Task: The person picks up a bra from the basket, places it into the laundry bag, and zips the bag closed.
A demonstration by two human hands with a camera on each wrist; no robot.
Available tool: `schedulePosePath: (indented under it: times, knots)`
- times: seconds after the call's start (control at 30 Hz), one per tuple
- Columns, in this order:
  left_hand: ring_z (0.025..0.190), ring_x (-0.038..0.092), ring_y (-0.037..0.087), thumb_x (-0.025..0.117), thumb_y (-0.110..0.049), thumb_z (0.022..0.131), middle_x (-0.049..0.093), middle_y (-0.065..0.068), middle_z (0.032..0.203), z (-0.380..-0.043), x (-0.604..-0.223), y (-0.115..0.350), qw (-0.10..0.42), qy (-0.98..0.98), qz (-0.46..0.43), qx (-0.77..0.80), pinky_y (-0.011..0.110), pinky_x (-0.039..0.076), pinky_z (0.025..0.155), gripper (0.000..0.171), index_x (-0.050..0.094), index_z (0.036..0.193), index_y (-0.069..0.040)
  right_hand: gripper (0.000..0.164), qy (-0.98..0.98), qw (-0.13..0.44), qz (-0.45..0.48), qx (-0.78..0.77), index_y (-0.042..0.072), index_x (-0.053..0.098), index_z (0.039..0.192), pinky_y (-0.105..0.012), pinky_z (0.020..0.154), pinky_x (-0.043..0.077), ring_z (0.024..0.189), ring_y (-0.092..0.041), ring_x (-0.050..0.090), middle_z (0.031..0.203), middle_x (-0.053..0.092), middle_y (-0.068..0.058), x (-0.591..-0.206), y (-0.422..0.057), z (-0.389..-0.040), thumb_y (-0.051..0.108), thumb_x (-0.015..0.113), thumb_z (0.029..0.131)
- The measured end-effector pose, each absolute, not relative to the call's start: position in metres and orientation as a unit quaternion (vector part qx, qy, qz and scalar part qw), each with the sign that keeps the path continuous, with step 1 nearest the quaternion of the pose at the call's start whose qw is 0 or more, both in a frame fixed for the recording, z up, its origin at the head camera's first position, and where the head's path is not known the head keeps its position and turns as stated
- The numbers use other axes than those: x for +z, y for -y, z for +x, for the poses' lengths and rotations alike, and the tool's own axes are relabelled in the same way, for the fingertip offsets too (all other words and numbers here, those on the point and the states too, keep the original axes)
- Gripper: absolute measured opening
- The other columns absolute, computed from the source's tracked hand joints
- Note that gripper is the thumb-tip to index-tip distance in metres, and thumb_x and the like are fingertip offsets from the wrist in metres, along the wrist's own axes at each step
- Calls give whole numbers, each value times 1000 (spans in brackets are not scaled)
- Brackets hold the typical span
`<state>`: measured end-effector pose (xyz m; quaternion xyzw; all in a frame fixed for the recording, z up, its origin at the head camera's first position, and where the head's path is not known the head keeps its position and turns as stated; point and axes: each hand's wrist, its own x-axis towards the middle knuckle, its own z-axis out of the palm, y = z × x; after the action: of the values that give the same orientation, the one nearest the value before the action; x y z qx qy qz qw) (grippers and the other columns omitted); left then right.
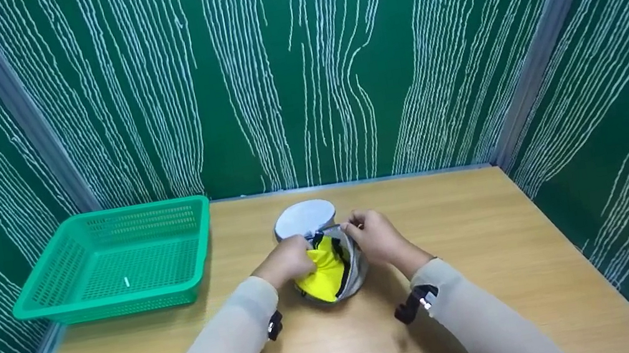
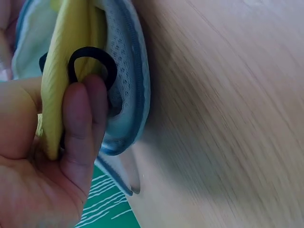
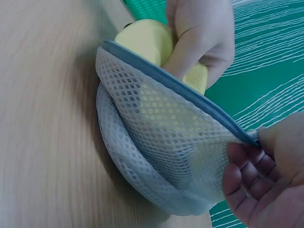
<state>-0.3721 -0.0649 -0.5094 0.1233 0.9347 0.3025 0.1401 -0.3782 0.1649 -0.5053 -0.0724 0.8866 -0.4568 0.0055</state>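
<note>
A pale mesh laundry bag (image 3: 121, 145) with a blue-grey zip edge (image 3: 175, 85) stands on the table, its mouth spread. Its round white flap (image 1: 304, 217) is folded back on the far side in the head view. Inside the mouth is a yellow cloth (image 1: 330, 275) with black edging and a black loop (image 2: 114, 71). My left hand (image 1: 288, 259) pinches the yellow cloth between thumb and fingers, as the left wrist view shows. At the bag's right side my right hand (image 1: 379, 237) pinches the end of the zip edge. The cloth's lower part shows only through the mesh.
To the left on the wooden table (image 1: 451, 205) sits a green plastic basket (image 1: 201, 238) with a small white piece (image 1: 127, 282) in it. Green panels (image 1: 299, 78) with white wavy lines enclose the table at the back and sides.
</note>
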Motion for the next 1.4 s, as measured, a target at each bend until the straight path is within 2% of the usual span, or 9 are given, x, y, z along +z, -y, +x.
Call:
schedulePosePath:
  times: [0.13,0.43,0.53,0.67,0.77,0.83,0.93,1.17,1.4]
  knots:
    - [63,53,13,66,7,90,53,-3,70,-371,-509,61,154,-942,105,280,25,46,56,28,60,73,-15,15,-866,-25,-81,-493,5,74,107,-27,73,58,82,-16,64,93,71,-7,-503,-166,-378,15,67,114]
    - [75,59,19,66,5,93,56,2,84,-362,-502,66,130,-945,73,290,28,52,63,14,64,93,-9,14,-856,4,-65,-512,8,76,106,-32,77,63,84,-17,65,96,73,-6,-508,-171,-380,16,68,114]
    - [83,66,21,74,-6,95,65,5,93,-360,-501,72,120,-938,66,317,32,60,73,12,67,104,-7,14,-872,20,-68,-485,11,78,106,-29,79,60,91,-18,65,102,76,-5,-510,-170,-379,19,69,113]
    - [97,68,23,77,-33,106,75,9,117,-361,-500,82,96,-930,36,352,39,63,92,37,72,129,-5,14,-877,17,-75,-474,10,80,107,-28,83,58,97,-20,66,105,78,-7,-511,-168,-378,19,70,112]
    - [90,71,27,64,-41,116,75,12,133,-366,-501,90,73,-925,9,373,40,64,86,47,68,148,-7,14,-878,17,-72,-473,9,80,107,-29,86,59,100,-20,67,107,79,-8,-512,-167,-379,18,70,111]
    - [82,72,28,54,-34,120,73,14,140,-370,-504,96,64,-919,-7,388,37,64,74,44,65,152,-7,14,-878,20,-66,-474,9,80,107,-29,87,59,100,-21,67,107,78,-8,-512,-168,-379,18,70,111]
    - [69,73,28,49,-18,119,74,19,134,-376,-510,104,82,-903,-25,421,31,60,57,38,66,149,-2,14,-877,22,-58,-477,9,80,106,-29,86,58,100,-21,66,106,77,-8,-513,-170,-379,18,70,111]
    - [57,67,21,54,-14,115,75,19,84,-382,-523,109,126,-891,-12,437,27,53,48,26,74,99,-6,14,-872,22,-41,-487,11,79,103,-26,76,55,92,-19,65,101,74,-5,-517,-172,-380,19,70,110]
    - [47,52,16,45,1,109,57,3,63,-384,-529,106,141,-904,-7,404,28,43,43,31,69,91,-8,13,-871,27,-37,-490,11,79,103,-26,73,56,89,-18,65,101,75,-6,-519,-174,-382,20,71,109]
